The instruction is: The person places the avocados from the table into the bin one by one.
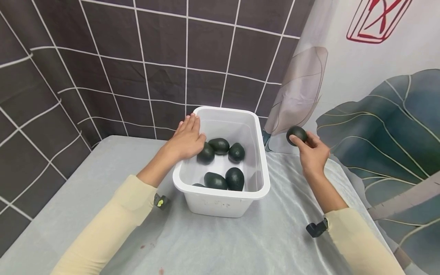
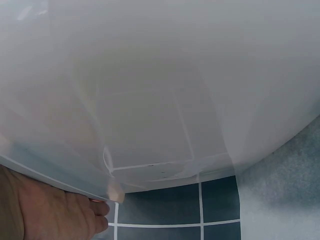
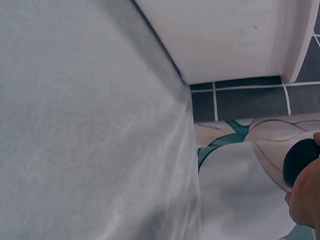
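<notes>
A white plastic tub [image 1: 220, 193] stands on the cloth-covered table with several dark green avocados [image 1: 235, 178] lying in its bottom. My left hand [image 1: 186, 138] rests over the tub's left rim, its fingers extended and pointing away from me. The left wrist view is mostly filled by the tub's pale wall [image 2: 150, 100], with the hand [image 2: 55, 215] along its edge. To the right of the tub, my right hand [image 1: 314, 154] holds one avocado [image 1: 296, 136] between thumb and fingers, above the table. The same avocado [image 3: 300, 161] shows at the edge of the right wrist view.
Grey cloth [image 1: 285, 229] covers the table. Behind it hangs a dark curtain with a white grid [image 1: 165, 46], and at the right a leaf-patterned curtain [image 1: 378, 126]. Small dark devices [image 1: 317, 228] are worn at both wrists.
</notes>
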`<state>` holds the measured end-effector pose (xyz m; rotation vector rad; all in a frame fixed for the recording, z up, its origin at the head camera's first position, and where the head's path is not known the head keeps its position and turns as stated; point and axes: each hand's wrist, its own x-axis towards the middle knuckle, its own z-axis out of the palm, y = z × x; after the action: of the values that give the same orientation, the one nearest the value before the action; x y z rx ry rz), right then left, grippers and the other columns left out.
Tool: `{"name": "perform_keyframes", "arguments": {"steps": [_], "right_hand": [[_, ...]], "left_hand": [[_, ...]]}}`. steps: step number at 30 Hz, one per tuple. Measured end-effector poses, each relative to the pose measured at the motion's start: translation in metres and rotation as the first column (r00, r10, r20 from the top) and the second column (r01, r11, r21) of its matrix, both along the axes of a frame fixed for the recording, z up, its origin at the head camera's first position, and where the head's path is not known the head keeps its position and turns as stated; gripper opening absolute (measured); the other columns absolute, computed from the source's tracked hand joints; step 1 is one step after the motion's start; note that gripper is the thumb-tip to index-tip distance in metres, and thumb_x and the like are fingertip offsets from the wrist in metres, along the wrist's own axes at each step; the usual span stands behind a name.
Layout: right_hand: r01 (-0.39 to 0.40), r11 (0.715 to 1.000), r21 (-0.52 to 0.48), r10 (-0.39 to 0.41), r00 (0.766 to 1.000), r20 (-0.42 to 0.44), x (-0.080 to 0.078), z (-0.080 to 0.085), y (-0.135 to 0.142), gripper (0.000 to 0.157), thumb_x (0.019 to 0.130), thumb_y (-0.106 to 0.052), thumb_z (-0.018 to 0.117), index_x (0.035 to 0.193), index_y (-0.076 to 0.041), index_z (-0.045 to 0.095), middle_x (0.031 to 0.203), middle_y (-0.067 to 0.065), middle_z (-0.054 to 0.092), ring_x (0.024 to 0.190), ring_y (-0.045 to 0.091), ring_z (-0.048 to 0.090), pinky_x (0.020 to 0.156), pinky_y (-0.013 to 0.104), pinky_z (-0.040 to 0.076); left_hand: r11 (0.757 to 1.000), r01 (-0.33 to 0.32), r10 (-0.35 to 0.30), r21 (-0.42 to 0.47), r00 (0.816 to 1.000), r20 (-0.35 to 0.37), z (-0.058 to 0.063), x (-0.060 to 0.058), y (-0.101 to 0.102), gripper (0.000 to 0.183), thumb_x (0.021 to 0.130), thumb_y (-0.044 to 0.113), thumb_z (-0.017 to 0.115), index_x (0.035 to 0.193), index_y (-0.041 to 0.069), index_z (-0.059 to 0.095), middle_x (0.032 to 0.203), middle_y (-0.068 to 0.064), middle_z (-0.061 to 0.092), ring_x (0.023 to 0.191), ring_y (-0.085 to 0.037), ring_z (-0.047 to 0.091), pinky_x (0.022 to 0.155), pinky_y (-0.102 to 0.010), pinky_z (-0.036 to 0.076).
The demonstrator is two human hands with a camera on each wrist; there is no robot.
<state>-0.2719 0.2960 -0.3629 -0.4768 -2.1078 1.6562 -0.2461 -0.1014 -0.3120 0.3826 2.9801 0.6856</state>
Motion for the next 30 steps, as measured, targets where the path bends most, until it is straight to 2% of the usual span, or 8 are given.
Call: {"name": "perform_keyframes", "arguments": {"steps": [7, 16, 23, 30], "right_hand": [[-0.017, 1.0, -0.003, 0.017, 1.0, -0.003, -0.003, 0.006, -0.007, 0.073, 0.091, -0.041, 0.096, 0.157, -0.02, 0.07, 0.157, 0.006, 0.071, 0.129, 0.008, 0.066, 0.112, 0.02, 0.056], [-0.024, 0.999, -0.043, 0.022, 0.999, -0.042, -0.006, 0.008, -0.014, 0.074, 0.09, -0.034, 0.097, 0.156, -0.019, 0.07, 0.158, 0.009, 0.071, 0.124, 0.006, 0.065, 0.108, 0.017, 0.056], [-0.031, 0.999, -0.024, 0.029, 0.997, -0.073, -0.006, 0.009, -0.021, 0.069, 0.091, -0.032, 0.096, 0.154, -0.017, 0.072, 0.153, 0.01, 0.073, 0.12, 0.005, 0.065, 0.101, 0.015, 0.055], [-0.05, 0.997, -0.051, 0.047, 0.997, -0.068, -0.007, 0.012, -0.024, 0.071, 0.091, -0.031, 0.097, 0.155, -0.017, 0.071, 0.153, 0.008, 0.073, 0.122, 0.005, 0.065, 0.107, 0.018, 0.056]], "left_hand": [[1.0, 0.0, 0.0, 0.001, 1.0, 0.001, 0.0, 0.0, 0.0, 0.079, 0.116, 0.036, 0.027, 0.178, -0.006, 0.003, 0.19, -0.023, -0.008, 0.179, -0.04, -0.008, 0.147, -0.05, -0.004], [1.0, 0.003, -0.003, 0.006, 1.0, 0.003, 0.0, -0.001, -0.001, 0.079, 0.116, 0.036, 0.028, 0.178, -0.006, 0.003, 0.19, -0.023, -0.008, 0.179, -0.04, -0.008, 0.147, -0.05, -0.005], [1.0, 0.002, -0.002, 0.009, 1.0, 0.007, 0.001, 0.001, -0.001, 0.079, 0.116, 0.037, 0.027, 0.178, -0.006, 0.002, 0.19, -0.023, -0.009, 0.179, -0.04, -0.009, 0.147, -0.05, -0.005], [1.0, 0.005, -0.005, 0.01, 1.0, 0.011, 0.001, 0.001, 0.0, 0.079, 0.116, 0.036, 0.028, 0.178, -0.006, 0.002, 0.19, -0.023, -0.009, 0.179, -0.04, -0.009, 0.147, -0.05, -0.005]]}}
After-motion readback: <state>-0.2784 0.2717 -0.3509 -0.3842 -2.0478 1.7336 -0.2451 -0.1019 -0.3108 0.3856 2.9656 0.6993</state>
